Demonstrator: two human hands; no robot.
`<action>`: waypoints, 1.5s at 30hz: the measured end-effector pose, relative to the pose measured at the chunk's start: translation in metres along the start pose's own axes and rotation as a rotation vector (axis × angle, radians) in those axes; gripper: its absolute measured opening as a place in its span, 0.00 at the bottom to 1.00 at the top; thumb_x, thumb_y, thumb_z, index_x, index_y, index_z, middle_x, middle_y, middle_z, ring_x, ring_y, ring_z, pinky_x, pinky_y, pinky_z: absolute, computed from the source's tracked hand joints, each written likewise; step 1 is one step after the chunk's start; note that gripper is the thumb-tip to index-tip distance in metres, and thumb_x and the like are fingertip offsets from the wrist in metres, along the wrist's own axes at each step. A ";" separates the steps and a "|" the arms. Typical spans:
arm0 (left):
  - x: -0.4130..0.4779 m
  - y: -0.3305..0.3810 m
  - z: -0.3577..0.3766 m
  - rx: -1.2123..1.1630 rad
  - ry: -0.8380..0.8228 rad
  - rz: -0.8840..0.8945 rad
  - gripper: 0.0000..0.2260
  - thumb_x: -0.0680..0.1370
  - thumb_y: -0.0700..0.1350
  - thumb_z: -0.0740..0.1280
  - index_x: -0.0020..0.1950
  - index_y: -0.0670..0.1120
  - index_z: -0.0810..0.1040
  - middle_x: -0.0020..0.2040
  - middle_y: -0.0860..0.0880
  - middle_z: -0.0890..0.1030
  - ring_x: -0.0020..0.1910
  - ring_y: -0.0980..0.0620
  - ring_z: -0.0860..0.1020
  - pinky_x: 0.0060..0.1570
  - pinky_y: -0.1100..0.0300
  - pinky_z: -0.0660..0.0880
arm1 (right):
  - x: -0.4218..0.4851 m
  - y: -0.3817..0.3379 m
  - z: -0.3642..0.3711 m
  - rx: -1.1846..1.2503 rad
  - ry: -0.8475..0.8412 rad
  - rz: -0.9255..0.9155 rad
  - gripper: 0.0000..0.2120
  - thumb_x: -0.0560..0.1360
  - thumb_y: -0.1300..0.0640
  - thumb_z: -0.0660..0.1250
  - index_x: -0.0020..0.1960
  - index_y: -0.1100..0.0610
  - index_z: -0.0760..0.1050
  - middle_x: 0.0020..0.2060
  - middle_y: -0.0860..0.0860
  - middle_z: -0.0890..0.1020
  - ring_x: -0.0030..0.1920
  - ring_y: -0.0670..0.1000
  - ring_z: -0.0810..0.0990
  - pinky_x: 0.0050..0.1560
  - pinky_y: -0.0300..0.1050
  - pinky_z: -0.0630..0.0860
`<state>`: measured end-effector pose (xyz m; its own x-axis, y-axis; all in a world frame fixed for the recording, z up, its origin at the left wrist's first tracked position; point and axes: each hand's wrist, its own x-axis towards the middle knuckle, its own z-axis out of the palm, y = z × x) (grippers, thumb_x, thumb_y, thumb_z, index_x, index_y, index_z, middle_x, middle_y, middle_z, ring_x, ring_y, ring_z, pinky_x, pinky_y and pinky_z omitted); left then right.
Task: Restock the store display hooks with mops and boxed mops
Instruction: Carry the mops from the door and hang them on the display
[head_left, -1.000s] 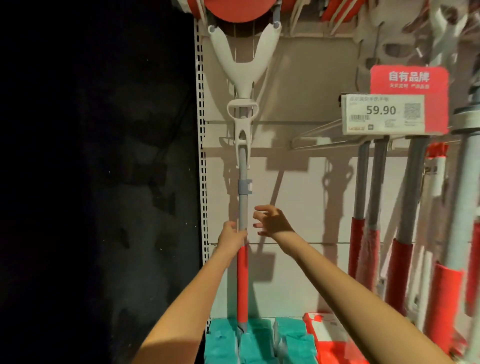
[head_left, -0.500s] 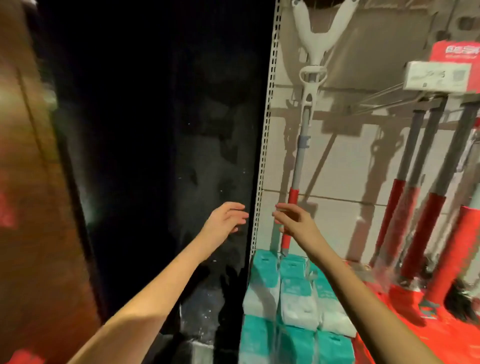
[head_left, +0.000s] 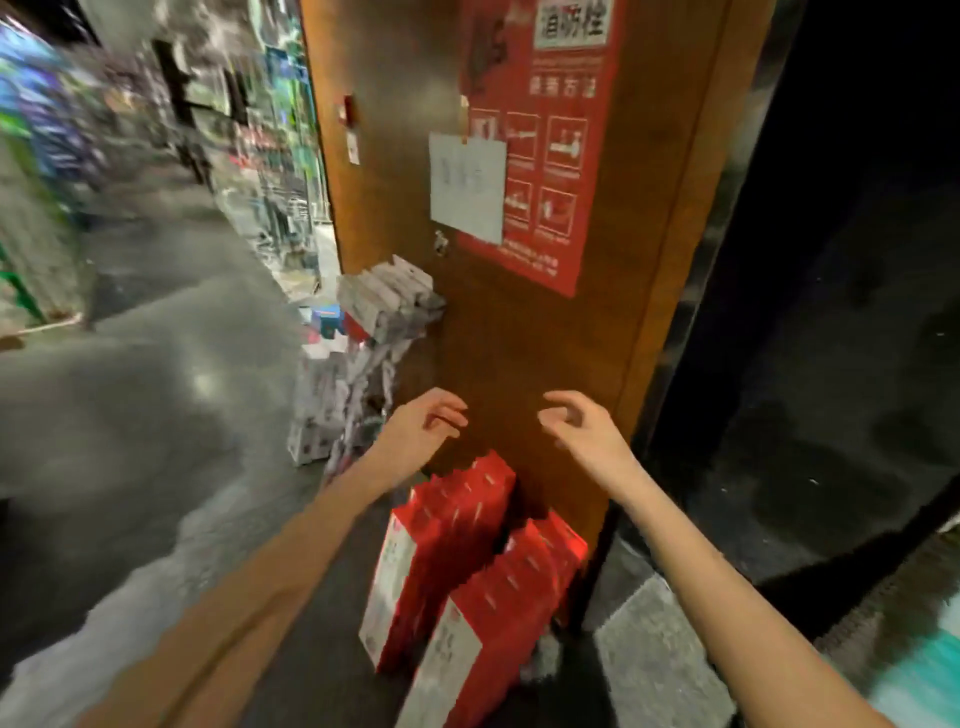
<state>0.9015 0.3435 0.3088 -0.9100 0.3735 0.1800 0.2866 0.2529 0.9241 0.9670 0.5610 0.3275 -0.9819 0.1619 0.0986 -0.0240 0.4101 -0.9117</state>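
The glossy grey floor (head_left: 156, 415) carries two long red boxes (head_left: 441, 561) standing on end side by side against the brown wooden panel (head_left: 519, 353). Further along the panel's foot is a blurred heap of white boxes (head_left: 332, 410). A grey mat (head_left: 660, 654) lies just right of the red boxes.

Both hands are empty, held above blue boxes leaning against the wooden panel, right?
Not quite. The head view shows the boxes leaning against the wooden panel are red, not blue. The left hand and right hand are indeed empty, held above them.
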 end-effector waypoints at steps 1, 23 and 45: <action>0.003 -0.016 -0.033 0.005 0.048 -0.025 0.17 0.74 0.23 0.55 0.51 0.41 0.75 0.38 0.45 0.78 0.33 0.63 0.78 0.38 0.72 0.73 | 0.020 -0.010 0.032 -0.004 -0.026 -0.013 0.11 0.77 0.63 0.64 0.57 0.52 0.72 0.43 0.49 0.81 0.41 0.50 0.76 0.43 0.46 0.71; 0.298 -0.319 -0.377 0.242 -0.004 -0.303 0.16 0.74 0.30 0.55 0.53 0.47 0.73 0.46 0.49 0.79 0.45 0.48 0.76 0.33 0.60 0.70 | 0.421 -0.018 0.418 -0.002 0.011 0.284 0.16 0.78 0.65 0.59 0.65 0.57 0.70 0.55 0.53 0.77 0.52 0.48 0.74 0.53 0.44 0.72; 0.582 -0.621 -0.420 0.453 -0.650 -0.356 0.13 0.81 0.44 0.57 0.64 0.45 0.70 0.52 0.45 0.79 0.40 0.53 0.76 0.38 0.58 0.73 | 0.672 0.173 0.613 0.177 0.323 0.844 0.19 0.75 0.53 0.68 0.64 0.57 0.71 0.53 0.53 0.78 0.55 0.53 0.77 0.53 0.49 0.75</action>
<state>0.0686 0.0292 -0.0187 -0.6561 0.6053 -0.4508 0.2346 0.7313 0.6404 0.1875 0.1909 -0.0084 -0.5872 0.5989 -0.5446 0.6217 -0.0972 -0.7772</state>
